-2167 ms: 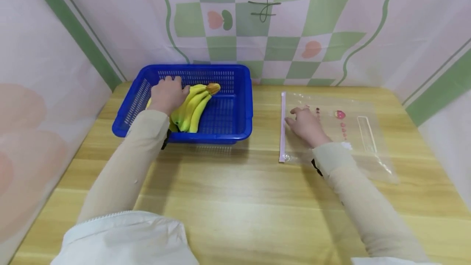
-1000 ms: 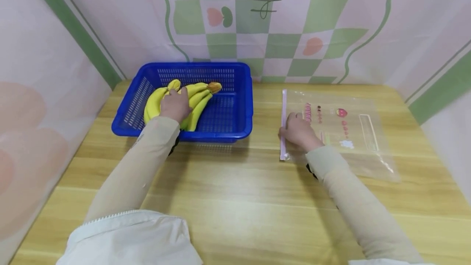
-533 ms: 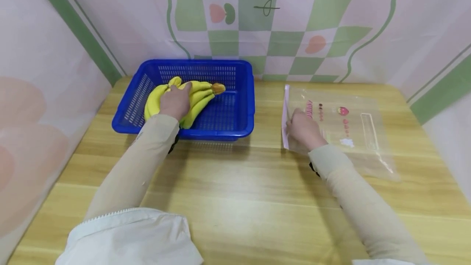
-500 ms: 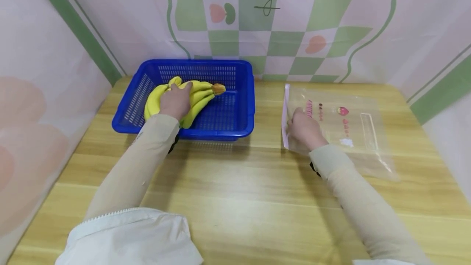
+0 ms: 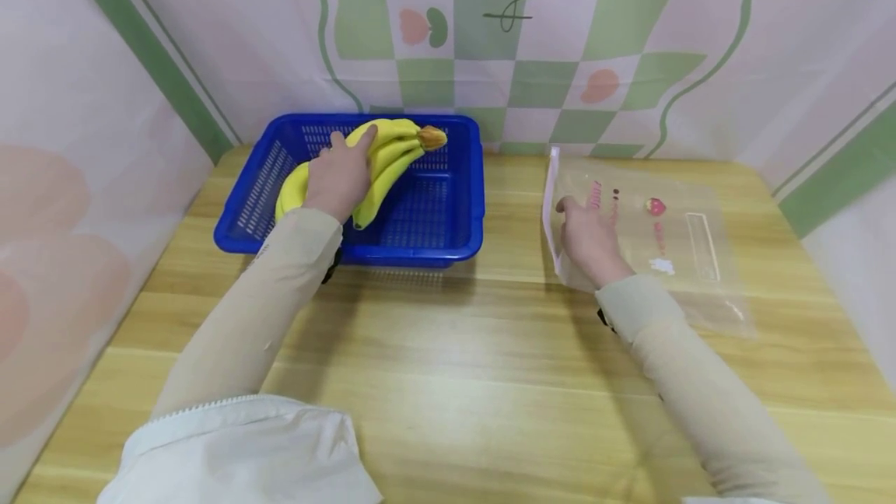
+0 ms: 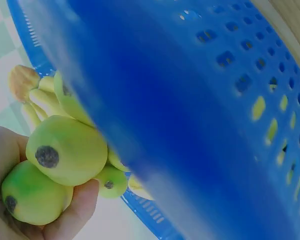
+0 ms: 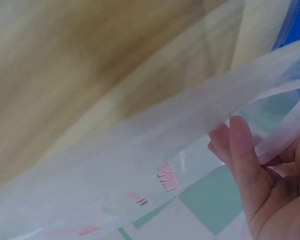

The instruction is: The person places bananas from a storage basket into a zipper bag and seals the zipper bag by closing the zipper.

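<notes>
Inside the blue basket [image 5: 420, 258], other bananas [image 5: 292, 191] lay just left of the left hand [image 5: 339, 181]; the banana bunch [image 5: 392, 171] in its grip slanted lengthwise from near left to far right, brown stem [image 5: 432, 138] pointing right and away. The plastic bag [image 5: 672, 251] stretched rightward past the right hand [image 5: 591, 239]. A wooden table [image 5: 448, 379] spread below both, a checked backdrop [image 5: 546, 29] beyond. The left hand lay palm-down; the right curled round the bag's mouth
</notes>
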`<state>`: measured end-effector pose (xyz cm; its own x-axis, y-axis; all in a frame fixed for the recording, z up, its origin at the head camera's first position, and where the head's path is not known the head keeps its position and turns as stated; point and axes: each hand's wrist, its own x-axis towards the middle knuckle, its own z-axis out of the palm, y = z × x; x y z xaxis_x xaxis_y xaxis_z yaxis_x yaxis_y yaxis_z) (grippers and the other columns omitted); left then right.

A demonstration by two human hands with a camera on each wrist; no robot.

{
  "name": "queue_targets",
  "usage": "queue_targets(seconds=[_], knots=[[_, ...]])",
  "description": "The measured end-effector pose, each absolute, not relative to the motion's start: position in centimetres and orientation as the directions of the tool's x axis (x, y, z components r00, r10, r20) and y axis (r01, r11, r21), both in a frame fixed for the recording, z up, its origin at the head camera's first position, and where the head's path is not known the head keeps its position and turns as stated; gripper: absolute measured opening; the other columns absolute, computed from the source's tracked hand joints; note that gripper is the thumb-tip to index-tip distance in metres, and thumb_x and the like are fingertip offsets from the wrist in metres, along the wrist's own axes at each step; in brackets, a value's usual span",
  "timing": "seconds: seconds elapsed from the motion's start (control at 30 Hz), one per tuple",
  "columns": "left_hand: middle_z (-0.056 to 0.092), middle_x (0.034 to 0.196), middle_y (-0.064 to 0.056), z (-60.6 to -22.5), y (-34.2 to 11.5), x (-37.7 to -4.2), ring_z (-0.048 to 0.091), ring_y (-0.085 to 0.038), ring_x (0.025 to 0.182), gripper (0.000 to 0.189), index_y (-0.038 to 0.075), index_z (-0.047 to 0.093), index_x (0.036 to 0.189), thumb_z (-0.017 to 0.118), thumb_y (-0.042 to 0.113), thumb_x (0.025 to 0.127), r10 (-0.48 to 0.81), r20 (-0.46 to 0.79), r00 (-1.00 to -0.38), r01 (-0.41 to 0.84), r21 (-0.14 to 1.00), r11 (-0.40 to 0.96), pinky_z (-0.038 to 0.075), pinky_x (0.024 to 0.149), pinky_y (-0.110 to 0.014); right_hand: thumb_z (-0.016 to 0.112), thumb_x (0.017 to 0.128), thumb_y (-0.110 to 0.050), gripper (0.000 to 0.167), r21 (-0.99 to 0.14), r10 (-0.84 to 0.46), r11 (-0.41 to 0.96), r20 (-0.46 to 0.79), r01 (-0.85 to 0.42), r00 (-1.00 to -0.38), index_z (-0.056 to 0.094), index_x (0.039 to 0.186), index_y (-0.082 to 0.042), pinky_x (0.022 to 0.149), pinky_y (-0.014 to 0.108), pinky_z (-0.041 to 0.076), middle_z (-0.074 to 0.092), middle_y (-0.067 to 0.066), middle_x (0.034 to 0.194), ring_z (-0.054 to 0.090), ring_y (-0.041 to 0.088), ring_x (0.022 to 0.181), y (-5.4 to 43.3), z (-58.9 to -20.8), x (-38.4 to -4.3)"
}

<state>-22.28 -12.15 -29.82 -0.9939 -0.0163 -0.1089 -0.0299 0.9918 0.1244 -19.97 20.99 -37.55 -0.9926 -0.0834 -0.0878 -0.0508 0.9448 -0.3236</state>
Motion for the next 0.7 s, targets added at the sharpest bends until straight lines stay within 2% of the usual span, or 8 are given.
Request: queue_targets(seconds=[0.07,0.1,0.17,0.27,0.37,0.4,0.53,0.7], knots=[[0.028,0.147,-0.029,-29.7,-11.9,-22.3,0.054,-0.041,0.105,0.054,0.033,0.006,0.154,0.027,0.026,0.105,-0.016,-0.109,-0.994,-0.03,0.127,0.991,0.051,0.083,-0.05,0.039,0.092,0.0,0.038,-0.27,-0.09,0.961,-0.075,-0.066,-0.993,0.051,0.127,0.003,0.113,0.068,0.006,0.048,0.037,0.132,0.044,0.056,0.123,20.9,-37.3,-19.9],[0.027,0.148,-0.029,-29.6,-11.8,-22.2,0.053,-0.041,0.106,0.054,0.033,0.005,0.154,0.027,0.027,0.105,-0.016,-0.108,-0.994,-0.029,0.128,0.991,0.051,0.083,-0.05,0.039,0.091,0.0,0.036,-0.239,-0.096,0.968,-0.068,-0.078,-0.993,0.054,0.124,0.004,0.113,0.068,0.003,0.053,0.035,0.127,0.039,0.056,0.127,20.9,-37.1,-19.9],[0.025,0.149,-0.029,-29.6,-11.6,-22.2,0.053,-0.041,0.108,0.055,0.034,0.004,0.154,0.028,0.028,0.105,-0.012,-0.101,-0.995,-0.025,0.132,0.991,0.051,0.083,-0.05,0.039,0.091,0.0,0.033,-0.188,-0.11,0.977,-0.046,-0.1,-0.993,0.058,0.118,0.006,0.112,0.069,0.007,0.057,0.034,0.123,0.043,0.054,0.125,20.9,-36.9,-19.9],[0.026,0.148,-0.029,-29.6,-11.4,-22.3,0.053,-0.042,0.11,0.055,0.034,0.005,0.154,0.027,0.028,0.105,-0.009,-0.087,-0.996,-0.021,0.137,0.99,0.051,0.085,-0.051,0.039,0.092,0.001,0.028,-0.099,-0.149,0.984,0.001,-0.149,-0.989,0.06,0.108,0.011,0.103,0.066,0.033,0.065,0.032,0.103,0.059,0.051,0.103,21.0,-36.6,-19.7],[0.028,0.147,-0.029,-29.7,-11.2,-22.3,0.052,-0.042,0.112,0.054,0.034,0.006,0.154,0.028,0.028,0.105,-0.001,-0.07,-0.998,-0.012,0.149,0.989,0.049,0.089,-0.053,0.04,0.092,0.001,0.025,-0.061,-0.164,0.984,0.032,-0.166,-0.986,0.059,0.101,0.015,0.082,0.059,0.05,0.064,0.033,0.092,0.062,0.048,0.089,20.9,-36.3,-19.4],[0.028,0.147,-0.029,-29.7,-11.2,-22.2,0.052,-0.042,0.112,0.054,0.033,0.007,0.154,0.029,0.028,0.105,0.001,-0.064,-0.998,-0.009,0.151,0.988,0.049,0.09,-0.053,0.041,0.091,0.0,0.025,-0.059,-0.16,0.985,0.039,-0.162,-0.986,0.058,0.099,0.016,0.072,0.056,0.053,0.063,0.033,0.09,0.062,0.047,0.084,20.8,-36.3,-19.2],[0.029,0.146,-0.029,-29.8,-11.1,-22.1,0.052,-0.043,0.113,0.054,0.033,0.008,0.154,0.03,0.028,0.105,0.012,-0.045,-0.999,0.005,0.159,0.987,0.048,0.091,-0.054,0.048,0.089,-0.005,0.025,-0.042,-0.121,0.991,0.065,-0.124,-0.991,0.054,0.099,0.018,0.053,0.05,0.052,0.059,0.031,0.089,0.062,0.044,0.072,20.5,-36.1,-18.6],[0.028,0.146,-0.03,-29.9,-11.1,-22.0,0.05,-0.043,0.113,0.054,0.033,0.007,0.154,0.028,0.027,0.105,0.029,-0.029,-0.999,0.024,0.16,0.987,0.047,0.092,-0.054,0.049,0.087,-0.004,0.045,0.053,-0.121,0.991,0.034,-0.119,-0.992,0.041,0.12,0.025,0.061,0.054,0.054,0.049,0.039,0.117,0.06,0.049,0.088,20.1,-36.0,-17.9]])
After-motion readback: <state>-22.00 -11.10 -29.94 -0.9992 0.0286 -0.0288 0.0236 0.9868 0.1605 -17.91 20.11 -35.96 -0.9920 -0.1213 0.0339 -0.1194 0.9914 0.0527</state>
